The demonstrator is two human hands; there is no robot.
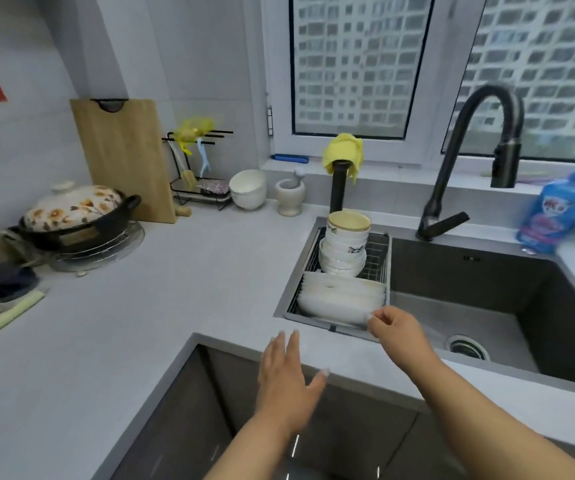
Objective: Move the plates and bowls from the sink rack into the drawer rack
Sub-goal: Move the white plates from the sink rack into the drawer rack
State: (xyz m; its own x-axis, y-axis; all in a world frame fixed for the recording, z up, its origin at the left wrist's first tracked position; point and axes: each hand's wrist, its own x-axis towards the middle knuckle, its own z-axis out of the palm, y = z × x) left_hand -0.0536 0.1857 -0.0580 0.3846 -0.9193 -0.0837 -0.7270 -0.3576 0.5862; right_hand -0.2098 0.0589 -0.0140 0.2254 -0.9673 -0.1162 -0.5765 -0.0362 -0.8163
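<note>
A wire sink rack [381, 251] sits in the left end of the dark sink. At its back stands a tall stack of white bowls [345, 247]. In front of them several white plates [341, 299] stand on edge in a row. My right hand [397, 327] is at the right end of the nearest plate, thumb and forefinger pinching its rim. My left hand [288, 375] hovers flat with straight fingers over the counter's front edge, holding nothing. Below the counter lies a dark opening [210, 427]; no drawer rack can be made out in it.
A black tap [469, 161] arches over the sink [469, 306], a yellow cloth [343, 155] hangs on a post behind the rack. A flowered clay pot [74, 213], cutting board [123, 157], white bowl [248, 188] and mortar [289, 195] line the counter's back. Blue soap bottle [553, 209] at right.
</note>
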